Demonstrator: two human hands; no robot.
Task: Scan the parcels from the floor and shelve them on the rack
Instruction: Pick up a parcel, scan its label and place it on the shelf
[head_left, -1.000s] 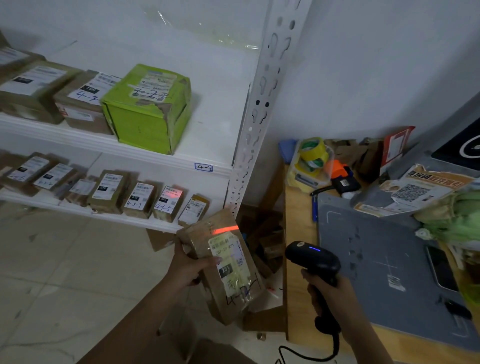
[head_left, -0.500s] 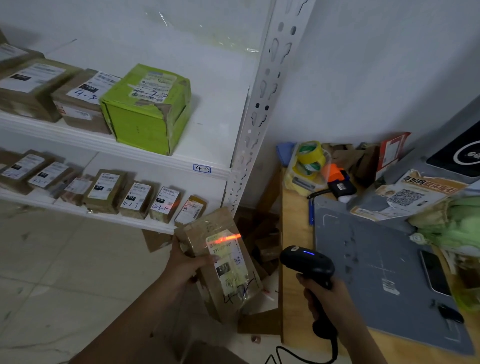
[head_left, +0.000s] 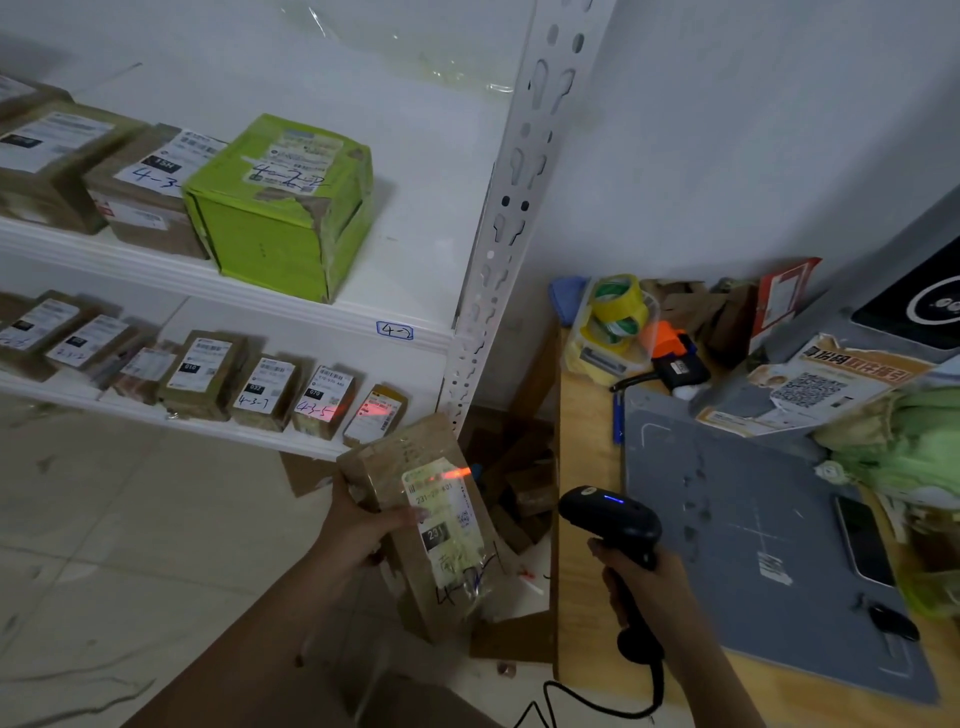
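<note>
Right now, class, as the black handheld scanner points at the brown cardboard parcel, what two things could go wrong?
The red scan line clips the brown cardboard parcel at its label's top and spills onto a small shelved parcel, so the wrong barcode may register. The left hand grips the tilted parcel by one side; it could slip.

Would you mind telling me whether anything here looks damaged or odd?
The green box on the upper shelf has a torn top corner, brown cardboard showing under crinkled tape. The red line from the scanner only clips the label's top corner on the held parcel and spills onto a shelved parcel behind.
</note>
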